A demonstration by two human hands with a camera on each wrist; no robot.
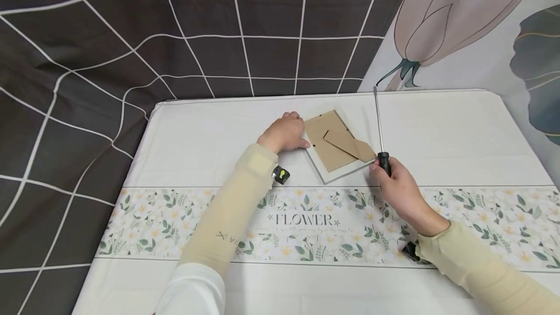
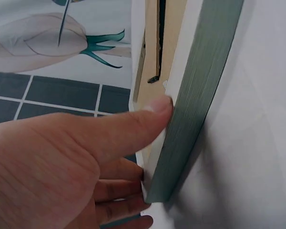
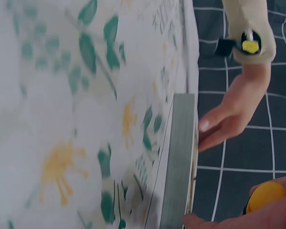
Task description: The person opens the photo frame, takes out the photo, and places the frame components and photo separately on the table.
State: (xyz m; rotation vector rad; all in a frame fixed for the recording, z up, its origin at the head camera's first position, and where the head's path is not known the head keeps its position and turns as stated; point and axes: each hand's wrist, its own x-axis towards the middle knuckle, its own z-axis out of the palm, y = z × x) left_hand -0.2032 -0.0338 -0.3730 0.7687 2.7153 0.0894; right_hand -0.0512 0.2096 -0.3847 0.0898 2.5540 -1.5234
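Note:
A picture frame (image 1: 327, 163) lies face down on the table, its brown backing board (image 1: 321, 128) and fold-out stand (image 1: 347, 145) uppermost. My left hand (image 1: 285, 132) holds its left side. In the left wrist view the thumb (image 2: 155, 112) presses the frame's edge (image 2: 193, 95) and the fingers reach round the corner. My right hand (image 1: 400, 186) grips a screwdriver (image 1: 383, 162) by its black handle, with the metal shaft pointing away from me. The right thumb and handle are beside the frame's right corner; in the right wrist view a fingertip touches the frame (image 3: 180, 157).
A white tablecloth (image 1: 210, 135) with a flowered band (image 1: 166, 222) covers the table. Behind the table's far edge hangs a dark cloth (image 1: 271, 57) with white grid lines. A pale cloth with a large printed flower (image 1: 437, 23) hangs at the back right.

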